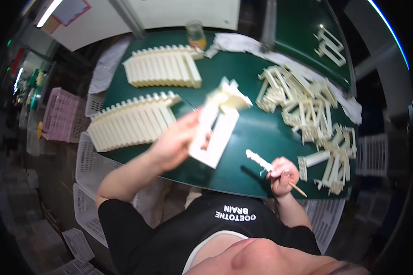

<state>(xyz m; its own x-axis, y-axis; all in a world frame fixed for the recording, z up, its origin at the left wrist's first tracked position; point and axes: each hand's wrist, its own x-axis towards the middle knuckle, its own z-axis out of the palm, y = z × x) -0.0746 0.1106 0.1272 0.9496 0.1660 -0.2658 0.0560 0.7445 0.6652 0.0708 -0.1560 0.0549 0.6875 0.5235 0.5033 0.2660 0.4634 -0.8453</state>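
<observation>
My left hand (175, 138) is closed on a cream plastic frame (221, 137), a long rectangular part with an open slot. It is held tilted above the table, and its far end is blurred. In my right hand (284, 176), near the table's front edge, is a thin wooden stick (299, 189). White fibrous material (259, 160) is wrapped round the stick's upper end, which points up and left toward the frame. The stick's tip and the frame are apart.
Two neat rows of cream parts, a far row (163, 68) and a near row (131, 123), stand at the left of the green table (257, 133). A loose heap of similar parts (309, 107) lies at right. Behind are a glass jar (195, 34) and white cloth (243, 43).
</observation>
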